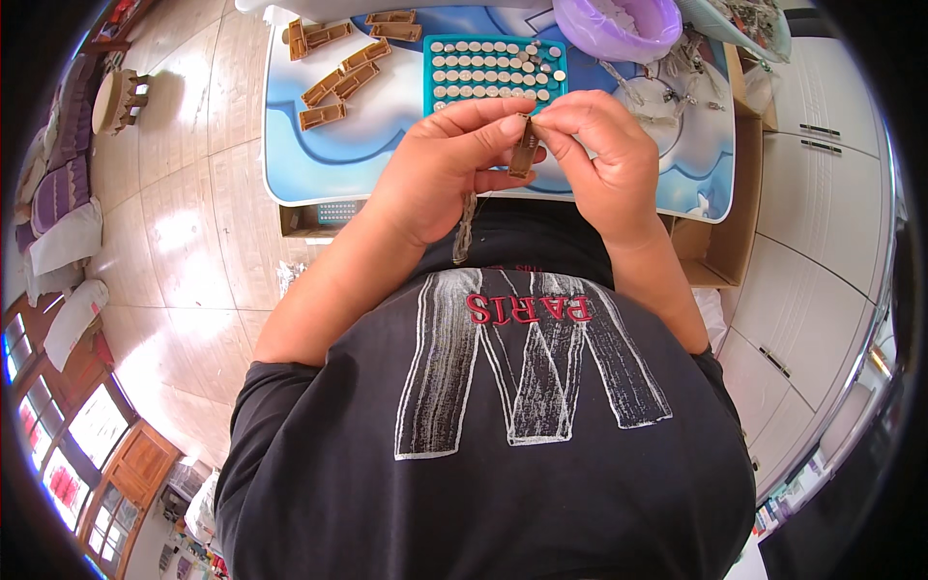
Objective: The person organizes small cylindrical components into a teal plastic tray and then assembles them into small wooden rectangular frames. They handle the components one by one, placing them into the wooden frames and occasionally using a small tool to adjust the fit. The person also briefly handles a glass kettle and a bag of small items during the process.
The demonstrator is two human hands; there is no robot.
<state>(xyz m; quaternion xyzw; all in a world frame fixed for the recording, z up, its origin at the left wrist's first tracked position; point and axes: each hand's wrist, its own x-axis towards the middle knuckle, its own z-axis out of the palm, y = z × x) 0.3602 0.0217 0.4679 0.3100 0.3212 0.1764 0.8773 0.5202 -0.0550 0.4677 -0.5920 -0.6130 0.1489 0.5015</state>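
A small brown rectangular plastic casing [523,157] stands upright between my hands, above the near edge of the table. My left hand [459,150] grips it from the side with thumb and fingers. At its top end, the fingertips of my right hand [604,155] are pinched together; whatever is between them is too small to make out. A thin, greyish bundle of wire [465,232] hangs below my left hand. Just beyond my hands lies a teal tray [428,72] with rows of round whitish discs, some tilted or out of line at its right side.
Several similar brown casings [360,80] lie at the table's far left. A purple bowl [619,34] stands at the back right, with tangled wire pieces [677,87] beside it. A cardboard box [739,193] and white cabinets [812,193] border the table's right.
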